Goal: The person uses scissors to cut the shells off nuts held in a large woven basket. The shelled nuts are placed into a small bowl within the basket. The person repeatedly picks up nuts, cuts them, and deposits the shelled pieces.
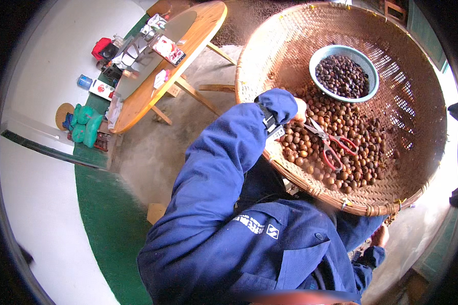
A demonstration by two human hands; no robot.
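A large woven bamboo basket (416, 167) holds many round brown nuts or fruits (351, 126). Red-handled scissors (328, 139) lie on them with the blades slightly apart. Beside the blade tips, at the basket's left side, is my left hand (300, 110); its fingers are mostly hidden by the blue sleeve and wrist, so what it holds cannot be told. A light blue plastic colander (373, 85) of darker nuts (341, 76) stands further back in the basket. My right hand (381, 234) is low, outside the near rim, close to small brown pieces (392, 219); its fingers are partly hidden.
A wooden table (137, 118) at the upper left bears a phone-like device (168, 50) and other items. Its legs stand near the basket. Green bags (86, 122) and a straw hat (64, 116) are by the wall. A wooden bar (217, 88) juts out at the basket's left.
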